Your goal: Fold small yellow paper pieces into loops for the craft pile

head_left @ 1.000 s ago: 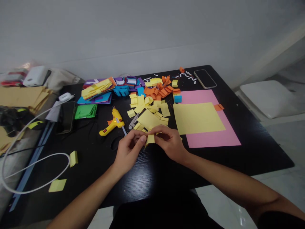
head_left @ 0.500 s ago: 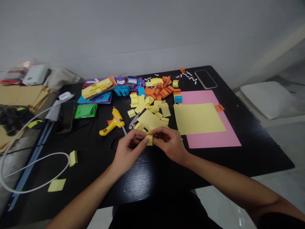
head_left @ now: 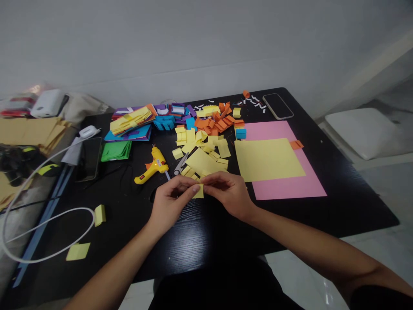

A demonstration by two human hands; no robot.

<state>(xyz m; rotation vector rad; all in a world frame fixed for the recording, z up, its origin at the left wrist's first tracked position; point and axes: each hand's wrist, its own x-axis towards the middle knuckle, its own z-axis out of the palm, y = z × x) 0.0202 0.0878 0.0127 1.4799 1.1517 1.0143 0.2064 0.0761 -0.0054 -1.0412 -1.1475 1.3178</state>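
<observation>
Position: my left hand (head_left: pixel 171 202) and right hand (head_left: pixel 229 193) meet just above the table (head_left: pixel 206 241), near its front edge. Between them is 1 small yellow slip (head_left: pixel 199 192), clear of the table top.

Grip state: both grips are closed on the slip, thumb against forefinger. The left pinches its left edge and the right pinches its upper right edge.

Handling, as I judge it:
- Weight: next to nothing, so a light pinch is enough.
- Stiffness: thin paper that bends at a touch and will likely keep any crease pressed into it.
- Surface: dry and matte, so it is unlikely to slide between the pads.
- Fragility: it may tear if the 2 grips pull apart, and it crumples if squeezed hard.

Hold points: opposite edges, fingertip pads only, middle left free.

Nearby: the glue gun (head_left: pixel 151 165) and scissors (head_left: pixel 180 164) lie just beyond the left hand. Cut yellow pieces (head_left: pixel 201 161) lie behind the slip. To the right, a yellow sheet (head_left: pixel 269 159) rests on a pink sheet (head_left: pixel 290 187).
</observation>
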